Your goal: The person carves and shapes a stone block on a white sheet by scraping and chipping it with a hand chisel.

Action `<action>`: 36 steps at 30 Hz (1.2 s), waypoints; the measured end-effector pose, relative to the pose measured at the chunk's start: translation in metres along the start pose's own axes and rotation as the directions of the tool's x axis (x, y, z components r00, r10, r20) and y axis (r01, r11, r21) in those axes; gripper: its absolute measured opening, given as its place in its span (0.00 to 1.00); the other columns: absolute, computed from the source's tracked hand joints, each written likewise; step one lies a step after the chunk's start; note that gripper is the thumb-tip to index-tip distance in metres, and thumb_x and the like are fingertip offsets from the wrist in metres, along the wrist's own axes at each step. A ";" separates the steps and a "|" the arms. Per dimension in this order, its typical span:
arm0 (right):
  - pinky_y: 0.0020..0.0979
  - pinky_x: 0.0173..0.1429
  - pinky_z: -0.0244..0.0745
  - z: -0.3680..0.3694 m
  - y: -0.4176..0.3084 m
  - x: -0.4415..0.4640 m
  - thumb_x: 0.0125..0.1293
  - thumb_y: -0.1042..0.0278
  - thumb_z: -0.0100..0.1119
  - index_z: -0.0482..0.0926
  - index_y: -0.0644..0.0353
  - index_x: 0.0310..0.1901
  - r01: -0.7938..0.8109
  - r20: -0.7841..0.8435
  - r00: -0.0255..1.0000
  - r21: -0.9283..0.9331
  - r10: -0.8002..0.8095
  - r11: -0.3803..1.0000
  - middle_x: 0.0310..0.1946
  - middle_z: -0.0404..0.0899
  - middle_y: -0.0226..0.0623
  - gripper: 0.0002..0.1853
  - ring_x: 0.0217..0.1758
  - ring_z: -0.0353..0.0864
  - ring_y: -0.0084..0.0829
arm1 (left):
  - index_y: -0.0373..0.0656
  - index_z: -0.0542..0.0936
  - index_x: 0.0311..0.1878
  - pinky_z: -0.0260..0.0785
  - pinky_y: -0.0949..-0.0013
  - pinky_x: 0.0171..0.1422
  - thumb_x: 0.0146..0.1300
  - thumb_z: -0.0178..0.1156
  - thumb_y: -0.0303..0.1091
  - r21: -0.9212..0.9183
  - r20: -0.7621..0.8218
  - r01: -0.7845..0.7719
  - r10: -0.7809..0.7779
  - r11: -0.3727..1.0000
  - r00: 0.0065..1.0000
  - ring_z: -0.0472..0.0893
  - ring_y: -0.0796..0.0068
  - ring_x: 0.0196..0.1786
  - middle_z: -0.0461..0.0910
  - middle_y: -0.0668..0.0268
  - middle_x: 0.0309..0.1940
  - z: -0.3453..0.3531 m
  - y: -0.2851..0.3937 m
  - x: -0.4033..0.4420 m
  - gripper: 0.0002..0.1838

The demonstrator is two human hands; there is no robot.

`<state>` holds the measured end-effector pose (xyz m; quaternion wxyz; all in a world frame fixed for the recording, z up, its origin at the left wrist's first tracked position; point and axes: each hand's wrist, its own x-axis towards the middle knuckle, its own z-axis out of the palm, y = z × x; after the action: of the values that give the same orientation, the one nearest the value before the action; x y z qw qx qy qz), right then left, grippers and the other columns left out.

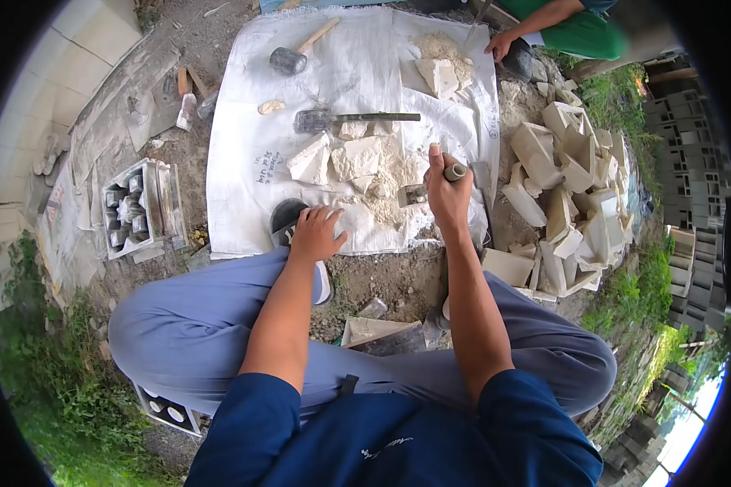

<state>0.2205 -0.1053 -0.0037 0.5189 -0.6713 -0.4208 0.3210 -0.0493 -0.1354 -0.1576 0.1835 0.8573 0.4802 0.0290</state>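
My right hand (449,195) is closed around the handle of what looks like a hammer (414,194). Its handle end points up toward me, and its grey metal head is low over the white powder at the sheet's right side. My left hand (317,233) lies with fingers spread beside a dark rounded thing with white stripes (287,215), perhaps a sandal. Broken white plaster-like chunks (356,158) and crumbled powder (386,207) lie in front of both hands. Just beyond them rests a dark-handled mallet (313,122).
A white sheet (244,97) covers the ground, with a wooden-handled mallet (287,61) at its far side. Broken plaster-like pieces (573,187) are heaped at right. A mould-like box (130,207) stands left. Another person's hand (500,45) is at the far right corner.
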 end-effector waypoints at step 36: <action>0.34 0.26 0.56 0.025 0.081 -0.018 0.77 0.60 0.57 0.68 0.63 0.23 -0.047 0.154 0.986 -0.116 0.065 0.992 0.17 0.59 0.24 0.24 0.24 0.56 0.18 | 0.50 0.75 0.69 0.52 0.51 0.78 0.68 0.57 0.56 0.052 0.035 0.039 -0.040 0.998 0.999 0.70 0.57 0.71 0.74 0.57 0.67 -0.004 0.004 0.004 0.31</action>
<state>0.2093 -0.1195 -0.0881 0.4363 -0.6836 -0.4587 0.3633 -0.0445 -0.1328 -0.1526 0.1706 0.8524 0.4943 -0.0022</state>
